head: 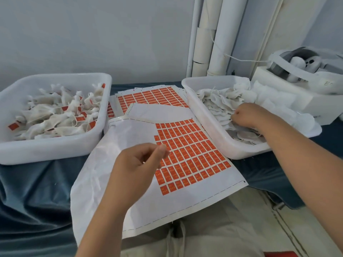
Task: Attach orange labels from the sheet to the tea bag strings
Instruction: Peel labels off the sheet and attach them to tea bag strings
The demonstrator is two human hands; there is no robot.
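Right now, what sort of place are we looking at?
Probably a small hand-labelling station for tea bags, not a kitchen. Left tub holds labelled tea bags, right tub plain ones, orange label sheets lie between, and a white machine sits far right.

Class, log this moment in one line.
right hand: gripping unlabelled tea bags in right tub | left hand: pinched above label sheet, hold unclear | left tub: labelled bags
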